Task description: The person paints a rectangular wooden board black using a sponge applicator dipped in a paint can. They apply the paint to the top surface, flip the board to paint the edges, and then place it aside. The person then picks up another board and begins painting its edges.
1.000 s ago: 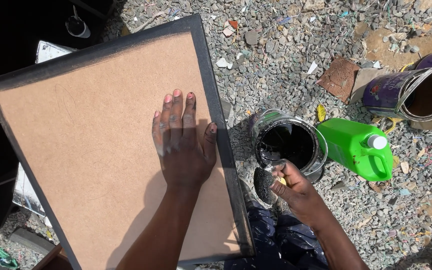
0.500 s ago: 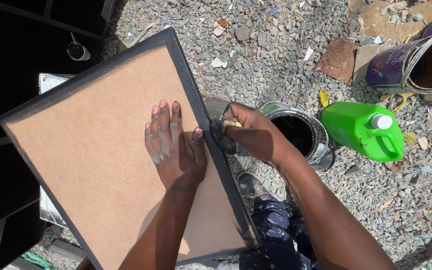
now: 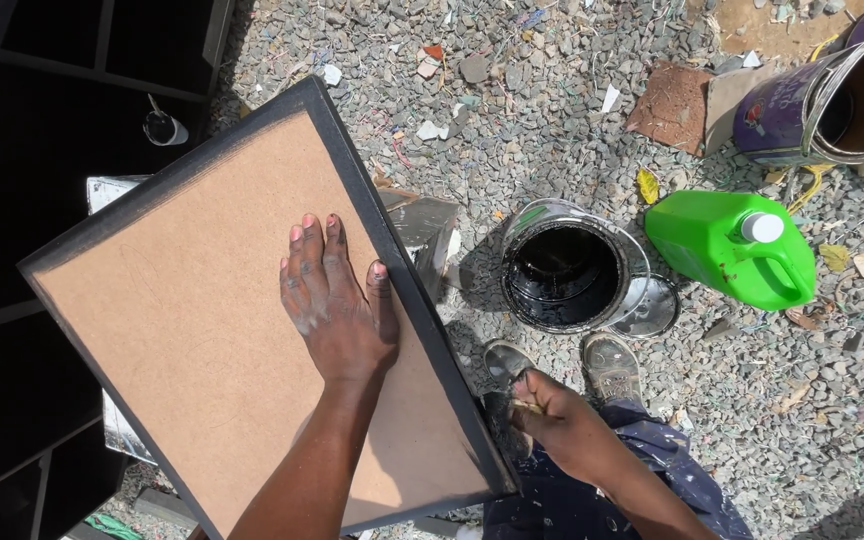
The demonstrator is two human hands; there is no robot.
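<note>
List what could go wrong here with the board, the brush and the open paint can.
1. The left hand lies flat on the board near its black-painted edge; if that paint is wet, it may smear.
2. The open can of black paint stands on loose gravel by the person's shoes, so a kick might spill it.
3. The right hand works the brush above trousers; drips likely.
</note>
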